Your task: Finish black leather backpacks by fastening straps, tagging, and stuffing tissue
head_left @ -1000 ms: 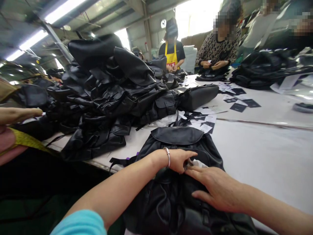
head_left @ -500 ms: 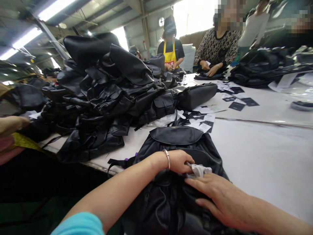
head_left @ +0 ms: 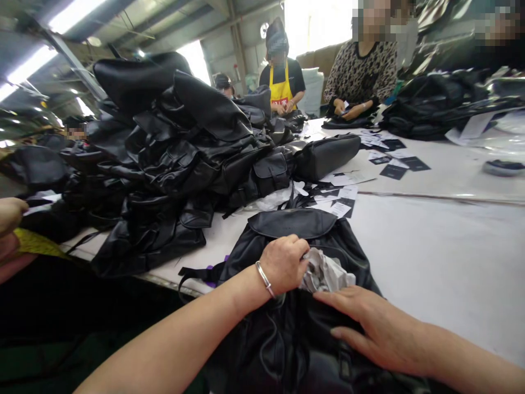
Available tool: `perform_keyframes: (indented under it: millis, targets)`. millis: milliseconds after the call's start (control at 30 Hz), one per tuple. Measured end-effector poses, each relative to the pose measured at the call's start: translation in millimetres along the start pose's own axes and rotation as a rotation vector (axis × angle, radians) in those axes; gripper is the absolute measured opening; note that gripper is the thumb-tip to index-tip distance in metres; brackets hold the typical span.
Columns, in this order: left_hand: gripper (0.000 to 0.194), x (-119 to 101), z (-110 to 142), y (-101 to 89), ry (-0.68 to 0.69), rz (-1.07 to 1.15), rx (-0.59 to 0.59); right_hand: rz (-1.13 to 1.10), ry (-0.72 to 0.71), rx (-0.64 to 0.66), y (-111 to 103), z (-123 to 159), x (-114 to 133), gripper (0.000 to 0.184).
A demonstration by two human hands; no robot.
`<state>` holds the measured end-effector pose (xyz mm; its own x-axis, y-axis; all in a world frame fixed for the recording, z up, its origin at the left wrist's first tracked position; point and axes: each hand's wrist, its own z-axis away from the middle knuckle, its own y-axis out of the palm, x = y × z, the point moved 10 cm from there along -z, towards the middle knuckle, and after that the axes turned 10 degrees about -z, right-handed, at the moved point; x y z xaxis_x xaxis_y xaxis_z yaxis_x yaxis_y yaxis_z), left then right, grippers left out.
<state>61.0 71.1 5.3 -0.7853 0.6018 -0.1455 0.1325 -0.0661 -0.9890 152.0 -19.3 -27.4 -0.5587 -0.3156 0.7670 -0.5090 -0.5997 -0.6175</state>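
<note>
1. Evidently soft, the black backpack (head_left: pixel 301 336) lies on the pale table (head_left: pixel 435 262), at 6 o'clock in the view, its flap (head_left: pixel 293 221) at 12. Clock below is read from the bag's middle. Skin looks smooth, a bit slippery; body likely slumps, so steady it by pressing broadly near the opening.
2. At 11 o'clock: left hand (head_left: pixel 283 266), fingers curled, apparently pinching the near edge of the sheet.
3. At 1 o'clock: crumpled pale sheet (head_left: pixel 328 273), paper by its look. Probably light, limp, easily torn; better gathered as a bunch than by one corner.
4. At 3 o'clock: right hand (head_left: pixel 363 317), flattish on the bag, thumb spread, fingertips by the sheet's lower edge; no grip visible.
5. Against half a second ago: left hand sits further toward 10 o'clock; much more sheet shows; right hand nearly unchanged.
</note>
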Motion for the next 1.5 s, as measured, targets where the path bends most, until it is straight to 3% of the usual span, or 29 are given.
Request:
perform_keyframes:
  millis: [167,233,333,467,633,700,767,833,900,967,1033,1067,1200,1300,1500]
  targets:
    - [0.046,11.3,14.7,37.0,-0.127,0.087,0.354,0.044,-0.043,0.009,2.8,-3.7,10.4,0.050]
    - [0.046,9.5,8.4,51.9,-0.144,0.093,0.398,0.053,-0.062,0.005,3.7,-5.1,14.2,0.049]
    - [0.027,-5.6,-7.7,63.8,-0.059,0.135,0.377,0.052,-0.060,-0.049,3.3,-1.2,11.0,0.047]
    - [0.022,-15.0,-23.7,60.0,0.004,0.172,0.234,0.002,-0.031,-0.072,7.9,8.7,-1.3,0.049]
    - [0.019,-15.9,-22.6,52.5,0.051,0.181,0.137,-0.002,-0.061,-0.027,7.7,8.8,0.1,0.052]
    - [0.030,-5.6,-16.1,34.0,-0.017,0.156,0.031,0.055,-0.136,-0.057,-1.2,9.3,6.7,0.049]
    - [0.031,6.3,-3.4,10.2,-0.108,0.136,-0.081,0.132,-0.180,-0.168,-17.4,12.9,6.8,0.042]
    - [0.020,6.0,11.1,1.5,-0.103,0.191,-0.048,0.174,-0.144,-0.311,-34.9,18.6,-4.5,0.037]
    - [0.027,-9.8,25.2,11.7,0.017,0.325,0.123,0.156,-0.066,-0.361,-41.4,21.1,-22.9,0.043]
    - [0.052,-26.1,37.5,24.1,0.130,0.423,0.251,0.104,-0.022,-0.305,-36.0,17.8,-37.1,0.053]
    - [0.072,-32.8,41.4,34.4,0.170,0.434,0.290,0.046,-0.038,-0.213,-27.6,11.3,-40.4,0.059]
    - [0.073,-34.2,40.7,39.9,0.177,0.422,0.306,0.016,-0.061,-0.172,-24.6,7.9,-38.3,0.059]
    - [0.046,-36.7,34.4,60.2,0.196,0.412,0.448,-0.100,-0.125,-0.019,-17.3,-4.7,-23.9,0.052]
    - [0.027,-36.5,28.1,62.7,0.186,0.464,0.499,-0.181,-0.070,0.117,-9.3,-13.6,-24.5,0.040]
    - [0.015,-29.2,10.3,37.3,0.062,0.575,0.308,-0.523,0.140,0.457,7.5,-32.1,-40.7,0.049]
